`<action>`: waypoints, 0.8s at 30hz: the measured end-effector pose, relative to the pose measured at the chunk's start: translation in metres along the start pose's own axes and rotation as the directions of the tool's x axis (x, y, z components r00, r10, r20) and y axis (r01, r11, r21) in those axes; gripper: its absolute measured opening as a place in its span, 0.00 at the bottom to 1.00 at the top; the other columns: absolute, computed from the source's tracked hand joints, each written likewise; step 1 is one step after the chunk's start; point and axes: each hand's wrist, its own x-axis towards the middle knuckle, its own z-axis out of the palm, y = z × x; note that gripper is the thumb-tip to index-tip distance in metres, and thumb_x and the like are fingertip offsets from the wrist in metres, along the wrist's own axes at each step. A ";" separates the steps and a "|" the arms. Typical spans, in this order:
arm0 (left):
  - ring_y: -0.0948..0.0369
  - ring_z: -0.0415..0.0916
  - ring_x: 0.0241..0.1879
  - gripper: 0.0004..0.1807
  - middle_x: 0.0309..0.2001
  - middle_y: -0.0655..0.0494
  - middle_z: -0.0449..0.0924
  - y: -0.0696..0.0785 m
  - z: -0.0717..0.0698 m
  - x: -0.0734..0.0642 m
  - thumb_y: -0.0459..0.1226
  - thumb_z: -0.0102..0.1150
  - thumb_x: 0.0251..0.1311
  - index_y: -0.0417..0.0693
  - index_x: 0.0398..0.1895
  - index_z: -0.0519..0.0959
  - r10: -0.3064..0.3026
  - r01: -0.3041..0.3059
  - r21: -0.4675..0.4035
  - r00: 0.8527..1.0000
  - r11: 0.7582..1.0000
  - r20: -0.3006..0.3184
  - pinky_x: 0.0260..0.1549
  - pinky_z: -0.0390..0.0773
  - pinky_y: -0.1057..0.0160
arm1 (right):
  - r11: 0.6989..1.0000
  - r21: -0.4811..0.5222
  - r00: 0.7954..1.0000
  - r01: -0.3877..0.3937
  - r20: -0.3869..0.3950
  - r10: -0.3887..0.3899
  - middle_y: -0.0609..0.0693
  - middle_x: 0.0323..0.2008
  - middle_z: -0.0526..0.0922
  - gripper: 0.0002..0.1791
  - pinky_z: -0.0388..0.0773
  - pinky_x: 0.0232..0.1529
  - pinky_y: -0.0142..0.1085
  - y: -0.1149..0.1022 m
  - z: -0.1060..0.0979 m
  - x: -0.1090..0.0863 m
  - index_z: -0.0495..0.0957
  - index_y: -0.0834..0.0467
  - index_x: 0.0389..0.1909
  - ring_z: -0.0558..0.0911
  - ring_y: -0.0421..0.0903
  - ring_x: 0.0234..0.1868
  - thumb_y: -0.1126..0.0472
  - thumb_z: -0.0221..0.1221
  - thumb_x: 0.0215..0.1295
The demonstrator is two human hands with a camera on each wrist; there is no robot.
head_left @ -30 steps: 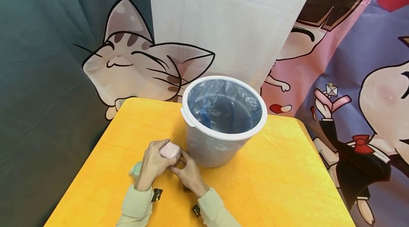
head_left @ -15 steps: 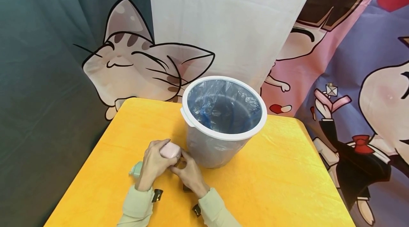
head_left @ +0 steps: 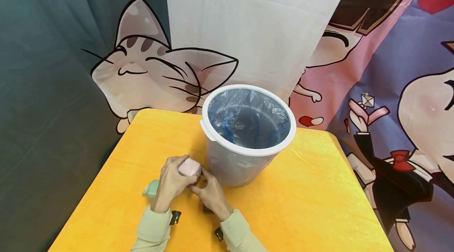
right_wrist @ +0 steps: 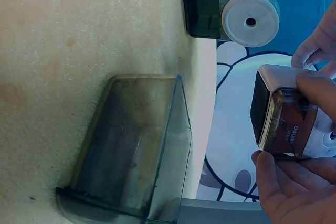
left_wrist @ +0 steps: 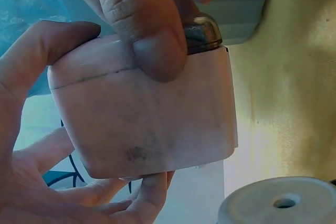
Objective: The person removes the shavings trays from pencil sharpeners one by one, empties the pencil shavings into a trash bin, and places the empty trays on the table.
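A pink pencil sharpener (head_left: 189, 167) is held between both hands just above the table, left of the bin. My left hand (head_left: 172, 178) grips its body from the left. From the right side, my right hand (head_left: 210, 193) holds it with thumb and fingers. Dark marks stain the pink casing (left_wrist: 142, 124) in the left wrist view. The right wrist view shows a dark window with lettering on the sharpener (right_wrist: 291, 124). Below it on the table lies a smoky clear shavings drawer (right_wrist: 131, 145), largely hidden by my right wrist in the head view.
A green pencil sharpener (head_left: 151, 188) with a round white end stands left of my left wrist. A white-rimmed bin (head_left: 227, 165) lined with a clear bag stands beyond my hands on the yellow table (head_left: 301, 204). Cartoon-printed curtains hang behind.
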 end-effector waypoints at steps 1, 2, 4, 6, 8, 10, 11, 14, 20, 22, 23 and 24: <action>0.48 0.71 0.42 0.37 0.50 0.42 0.72 0.000 0.000 0.000 0.44 0.73 0.32 0.46 0.54 0.76 0.000 0.000 -0.001 1.000 1.000 0.000 0.36 0.70 0.53 | 1.000 0.001 1.000 -0.002 -0.002 0.002 0.45 0.47 0.78 0.32 0.75 0.45 0.43 0.000 0.000 0.000 0.69 0.49 0.59 0.76 0.45 0.43 0.48 0.65 0.52; 0.48 0.71 0.42 0.37 0.50 0.42 0.72 0.000 0.000 0.000 0.44 0.73 0.32 0.47 0.54 0.76 0.000 0.000 -0.002 1.000 1.000 0.000 0.36 0.70 0.53 | 1.000 -0.001 1.000 -0.004 -0.005 0.004 0.45 0.48 0.78 0.32 0.75 0.45 0.43 0.000 0.000 0.000 0.69 0.49 0.60 0.76 0.45 0.43 0.48 0.65 0.52; 0.48 0.72 0.42 0.37 0.50 0.42 0.72 0.000 0.000 0.000 0.44 0.73 0.33 0.47 0.54 0.76 0.003 -0.003 -0.003 1.000 1.000 -0.002 0.36 0.70 0.53 | 1.000 -0.005 1.000 -0.012 -0.009 0.012 0.45 0.49 0.78 0.33 0.75 0.45 0.44 -0.001 -0.001 -0.001 0.68 0.48 0.60 0.76 0.46 0.43 0.48 0.65 0.52; 0.48 0.71 0.42 0.37 0.50 0.42 0.72 0.000 0.000 0.001 0.45 0.73 0.33 0.47 0.54 0.76 0.004 -0.004 -0.004 1.000 1.000 -0.002 0.36 0.70 0.53 | 1.000 -0.005 1.000 -0.018 -0.012 0.018 0.45 0.49 0.78 0.33 0.75 0.44 0.43 -0.002 -0.001 -0.001 0.68 0.48 0.61 0.76 0.46 0.43 0.48 0.65 0.52; 0.48 0.71 0.42 0.37 0.50 0.42 0.72 0.000 0.000 0.001 0.45 0.73 0.33 0.46 0.54 0.76 0.004 -0.004 -0.007 1.000 1.000 -0.003 0.36 0.70 0.53 | 1.000 -0.003 1.000 -0.019 -0.014 0.019 0.45 0.49 0.78 0.34 0.75 0.45 0.43 -0.002 -0.002 -0.001 0.68 0.49 0.61 0.76 0.46 0.43 0.49 0.66 0.52; 0.49 0.71 0.42 0.37 0.50 0.42 0.72 0.000 0.001 0.002 0.45 0.73 0.33 0.46 0.54 0.77 0.003 -0.003 -0.004 1.000 1.000 -0.003 0.37 0.69 0.53 | 1.000 -0.001 1.000 -0.018 -0.014 0.018 0.46 0.49 0.78 0.34 0.75 0.45 0.44 -0.002 -0.002 -0.001 0.68 0.50 0.61 0.76 0.46 0.43 0.50 0.66 0.52; 0.49 0.71 0.42 0.37 0.50 0.42 0.72 0.000 0.001 0.002 0.44 0.73 0.33 0.45 0.54 0.76 0.003 -0.003 -0.004 1.000 1.000 -0.002 0.37 0.69 0.53 | 1.000 -0.001 1.000 -0.014 -0.017 0.014 0.46 0.49 0.78 0.34 0.75 0.45 0.43 -0.002 -0.002 -0.001 0.68 0.51 0.61 0.76 0.46 0.44 0.50 0.66 0.52; 0.49 0.71 0.42 0.37 0.50 0.42 0.73 0.001 0.003 0.003 0.44 0.73 0.33 0.44 0.54 0.76 0.005 -0.005 0.001 1.000 1.000 -0.002 0.36 0.69 0.53 | 1.000 -0.001 1.000 -0.013 -0.024 0.013 0.48 0.50 0.78 0.33 0.76 0.45 0.44 -0.001 -0.002 -0.001 0.69 0.53 0.60 0.77 0.46 0.44 0.52 0.66 0.52; 0.48 0.71 0.42 0.36 0.50 0.41 0.72 0.000 0.003 0.004 0.42 0.72 0.34 0.44 0.54 0.76 -0.007 0.007 0.010 1.000 1.000 0.005 0.35 0.71 0.53 | 0.999 0.001 0.999 -0.038 -0.014 0.038 0.48 0.52 0.77 0.32 0.75 0.46 0.44 0.000 -0.003 -0.001 0.70 0.54 0.59 0.77 0.46 0.46 0.53 0.66 0.52; 0.47 0.71 0.42 0.36 0.51 0.40 0.71 -0.001 0.002 0.006 0.42 0.71 0.35 0.43 0.55 0.75 -0.017 0.016 0.021 1.000 1.000 0.010 0.35 0.71 0.52 | 0.997 -0.001 0.997 -0.074 -0.010 0.074 0.50 0.53 0.76 0.33 0.75 0.47 0.45 0.000 -0.004 -0.002 0.70 0.56 0.60 0.77 0.48 0.47 0.52 0.66 0.52; 0.46 0.71 0.43 0.37 0.52 0.39 0.70 -0.001 0.002 0.007 0.42 0.71 0.35 0.43 0.55 0.75 -0.023 0.023 0.029 1.000 0.999 0.009 0.35 0.71 0.52 | 0.996 0.003 0.996 -0.093 -0.008 0.093 0.52 0.54 0.76 0.34 0.75 0.48 0.46 0.000 -0.004 -0.003 0.69 0.58 0.60 0.77 0.50 0.48 0.52 0.66 0.52; 0.46 0.70 0.43 0.37 0.52 0.39 0.69 -0.002 0.000 0.008 0.41 0.70 0.35 0.43 0.56 0.74 -0.031 0.031 0.036 0.999 0.999 0.006 0.35 0.71 0.51 | 0.993 -0.002 0.993 -0.117 -0.006 0.117 0.53 0.55 0.75 0.35 0.74 0.48 0.46 0.001 -0.005 -0.003 0.69 0.59 0.61 0.76 0.51 0.48 0.51 0.66 0.52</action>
